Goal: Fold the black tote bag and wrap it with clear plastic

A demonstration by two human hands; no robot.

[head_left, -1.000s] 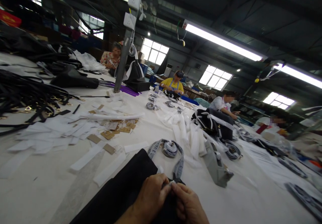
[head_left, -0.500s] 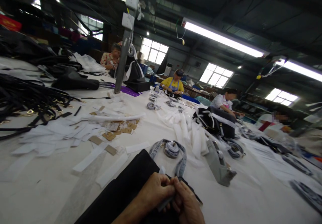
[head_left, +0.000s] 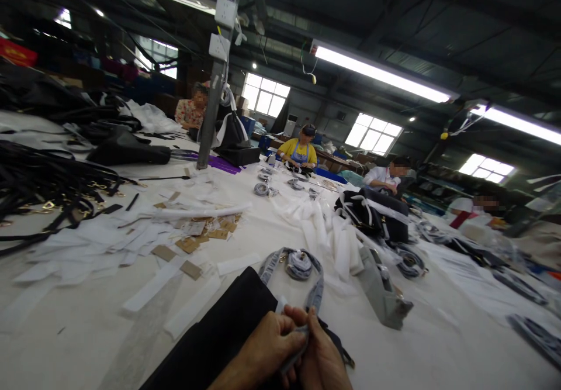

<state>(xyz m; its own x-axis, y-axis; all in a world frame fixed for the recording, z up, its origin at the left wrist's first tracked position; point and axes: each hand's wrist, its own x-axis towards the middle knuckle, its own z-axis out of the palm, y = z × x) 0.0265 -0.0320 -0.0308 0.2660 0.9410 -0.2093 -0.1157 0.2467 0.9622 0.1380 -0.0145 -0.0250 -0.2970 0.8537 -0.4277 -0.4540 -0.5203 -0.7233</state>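
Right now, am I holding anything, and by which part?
Yes, a narrow grey strip, pinched by your left grip; your right grip is close against it. It's partly hidden, so which part is held can't be told.

One head-worn camera looks forward and down from above and behind the left hand (head_left: 269, 340) and right hand (head_left: 323, 349), both close at the lower edge. Canted, the view covers the table (head_left: 438, 355) beyond the hands and a ceiling lamp (head_left: 381, 72) high above them.

A factory workshop: strip lights (head_left: 381, 72) hang at upper right, several workers (head_left: 298, 151) show mid-frame behind a wide table (head_left: 421, 352), black straps (head_left: 48, 176) heaped at its left.
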